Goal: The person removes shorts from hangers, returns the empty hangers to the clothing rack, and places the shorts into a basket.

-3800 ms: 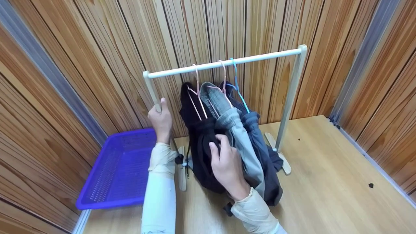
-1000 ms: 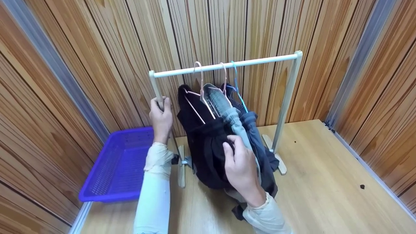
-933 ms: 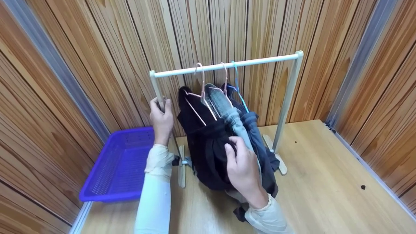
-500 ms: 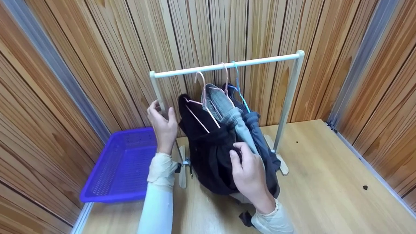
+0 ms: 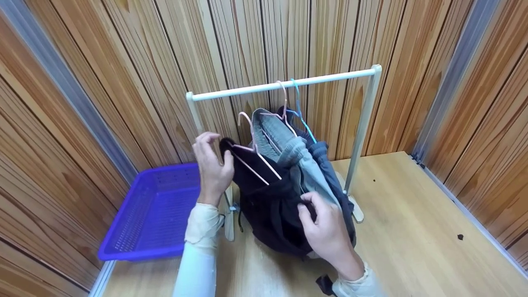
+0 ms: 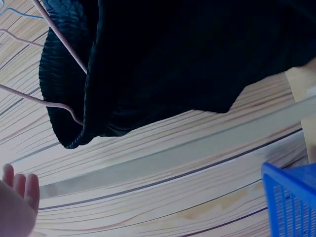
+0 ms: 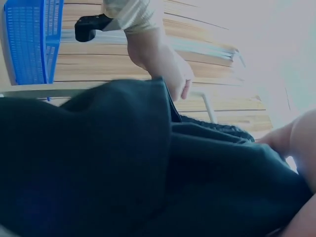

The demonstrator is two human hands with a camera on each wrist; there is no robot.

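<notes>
My right hand (image 5: 328, 231) pinches the front of a pair of black pants (image 5: 268, 218) just below the gathered waistband. A pink hanger (image 5: 254, 138) sits inside that waistband, its hook below and in front of the white rail (image 5: 235, 92), apart from it. Beside the waistband's left end, my left hand (image 5: 212, 173) is raised with loosely bent fingers and holds nothing; the left wrist view shows a gap between this hand (image 6: 17, 207) and the black cloth (image 6: 163, 64). Light grey pants (image 5: 309, 169) on a pink hanger and dark blue-grey pants (image 5: 323, 159) on a blue hanger hang from the rail.
A purple basket (image 5: 140, 257) stands on the wooden tabletop (image 5: 412, 231) at the left. The rack's right post (image 5: 363, 128) and foot stand right of the clothes. Wood-patterned walls (image 5: 330, 37) close in the back and sides. A small dark bit (image 5: 460, 237) lies at the right.
The black pants' hanger has come off the rail and moved down towards me, with my right hand pinching the pants. My left hand has let go of the rack's left post and moved beside the waistband.
</notes>
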